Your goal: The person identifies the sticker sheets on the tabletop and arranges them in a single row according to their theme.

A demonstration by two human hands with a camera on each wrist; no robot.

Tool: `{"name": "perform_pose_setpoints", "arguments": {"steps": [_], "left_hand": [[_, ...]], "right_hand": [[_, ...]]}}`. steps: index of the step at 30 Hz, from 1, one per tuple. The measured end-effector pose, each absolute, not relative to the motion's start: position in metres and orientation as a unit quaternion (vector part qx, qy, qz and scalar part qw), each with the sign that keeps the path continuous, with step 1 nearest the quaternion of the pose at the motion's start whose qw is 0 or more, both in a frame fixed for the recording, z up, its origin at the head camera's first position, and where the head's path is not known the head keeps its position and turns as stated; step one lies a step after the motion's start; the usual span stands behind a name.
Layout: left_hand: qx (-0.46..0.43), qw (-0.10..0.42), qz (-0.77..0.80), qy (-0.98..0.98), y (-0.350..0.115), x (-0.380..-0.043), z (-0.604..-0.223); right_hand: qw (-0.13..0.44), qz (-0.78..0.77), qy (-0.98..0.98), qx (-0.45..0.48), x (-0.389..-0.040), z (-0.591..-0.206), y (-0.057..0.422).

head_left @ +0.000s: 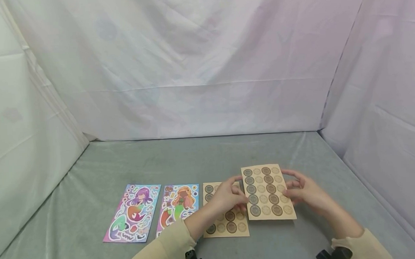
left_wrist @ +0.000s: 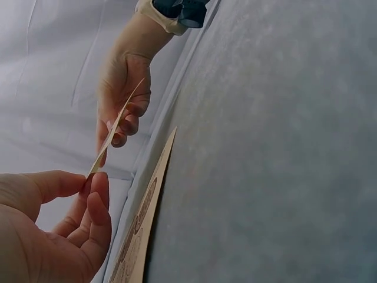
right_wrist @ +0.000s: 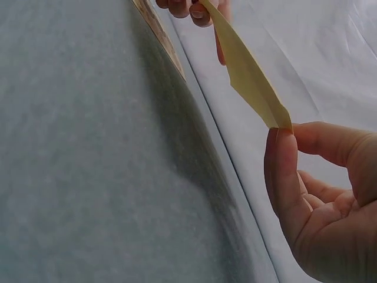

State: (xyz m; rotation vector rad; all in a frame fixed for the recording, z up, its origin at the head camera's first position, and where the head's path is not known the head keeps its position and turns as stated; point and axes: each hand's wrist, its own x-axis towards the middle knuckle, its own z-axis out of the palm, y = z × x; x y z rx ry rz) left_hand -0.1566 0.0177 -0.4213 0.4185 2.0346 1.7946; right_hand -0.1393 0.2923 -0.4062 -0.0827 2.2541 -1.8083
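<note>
Both hands hold one tan sticker sheet [head_left: 263,192] printed with rows of round dark and pale stickers. My left hand [head_left: 228,196] pinches its left edge between thumb and fingers. On the opposite edge, my right hand [head_left: 302,191] has the sheet between thumb and fingertips. The wrist views show the sheet raised over the cloth, slightly bent, with its plain yellowish back [right_wrist: 250,76] facing the right wrist camera. A second tan sticker sheet [head_left: 238,230] lies flat under the left hand, partly hidden by that hand and forearm.
Two colourful mermaid sticker sheets lie to the left: one with a purple-haired mermaid [head_left: 132,214], the other with an orange-haired mermaid [head_left: 179,202], its lower corner covered by the left sleeve. Grey cloth [head_left: 181,157] covers the table. White curtains [head_left: 206,110] enclose the back and sides.
</note>
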Motion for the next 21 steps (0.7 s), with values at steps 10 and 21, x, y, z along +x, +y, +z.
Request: {"name": "perform_pose_setpoints", "arguments": {"steps": [10, 21], "left_hand": [[0.150, 0.205, 0.640, 0.725, 0.0183, -0.1505, -0.4184], [0.142, 0.220, 0.625, 0.736, 0.0180, -0.1481, -0.4200]], "right_hand": [[0.137, -0.613, 0.778, -0.020, -0.1346, -0.4094, 0.2926], [0.169, -0.612, 0.771, -0.038, -0.1329, -0.4129, 0.2973]]}}
